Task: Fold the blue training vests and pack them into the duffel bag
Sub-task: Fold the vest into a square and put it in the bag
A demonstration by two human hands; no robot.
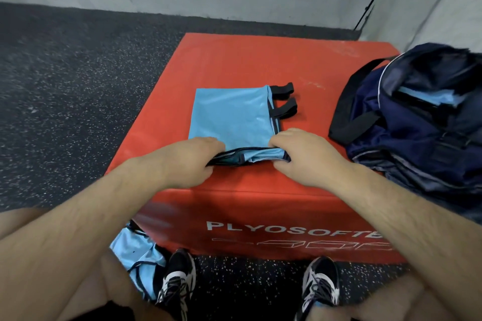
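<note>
From the head view, a blue vest (232, 114) lies flat on the red padded surface (234, 60), already folded into a neat rectangle, with its black straps (284, 101) sticking out beyond and to the right of the right hand. The left hand (193, 161) grips the vest's near left corner and the right hand (302, 156) grips its near right corner. Both have their fingers curled down around the dark-trimmed near edge, with the tips tucked out of sight under the cloth. Holding the two corners level like this keeps the layers together. I judge it sets up either one more fold away from the body or a lift of the whole bundle, though which of the two cannot be told. The duffel bag (417, 122) sits on the same surface just to the right of the right hand, close enough to reach without shifting position, and its top gapes open. Inside the opening a pale blue piece (433, 98), apparently a folded vest already packed, lies near the top; how many are beneath it is hidden. Below the left forearm, on the floor (65, 86) against the side of the red block, a crumpled heap of blue vests (138, 253) waits beside the person's left shoe (177, 279), so more folding seems to remain.
</note>
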